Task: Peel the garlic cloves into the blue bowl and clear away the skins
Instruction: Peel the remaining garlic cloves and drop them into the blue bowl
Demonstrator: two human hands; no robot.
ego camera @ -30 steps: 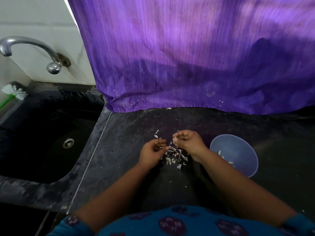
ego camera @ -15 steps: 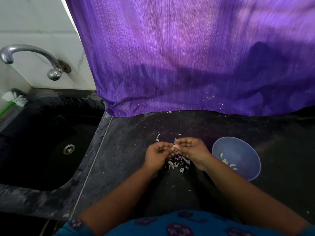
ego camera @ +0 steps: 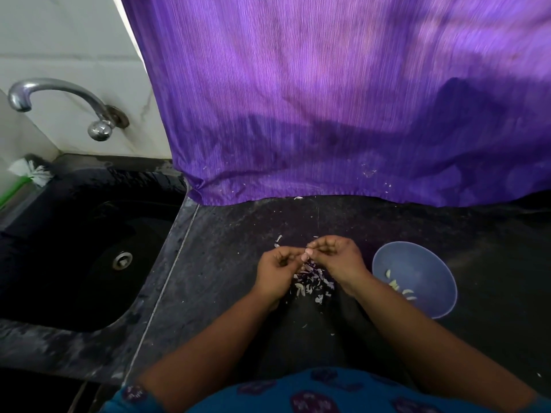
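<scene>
Just below the middle of the frame, the left hand (ego camera: 275,271) and the right hand (ego camera: 337,257) meet above a dark stone countertop (ego camera: 223,263), both with fingers curled inward and fingertips touching at a small pale garlic clove (ego camera: 306,254) pinched between them; the clove is too small to tell how much skin it wears. Directly under the hands lies a loose heap of white and purplish garlic skins (ego camera: 311,283), with a few stray flakes scattered on the counter above and below it. To the right of the right wrist, near but apart from it, stands a round blue plastic bowl (ego camera: 417,257) holding several peeled pale cloves (ego camera: 399,289) in its lower part. A purple pleated curtain (ego camera: 343,99) fills the upper centre and right of the frame, its hem reaching the counter. At the left a black sunken sink (ego camera: 74,248) with a metal drain adjoins the counter, and a curved chrome tap (ego camera: 65,99) projects from the white tiled wall (ego camera: 59,40) in the upper left. A white-bristled brush with a green handle (ego camera: 26,174) shows at the left edge. Along the bottom edge a blue patterned garment (ego camera: 298,394) is visible.
</scene>
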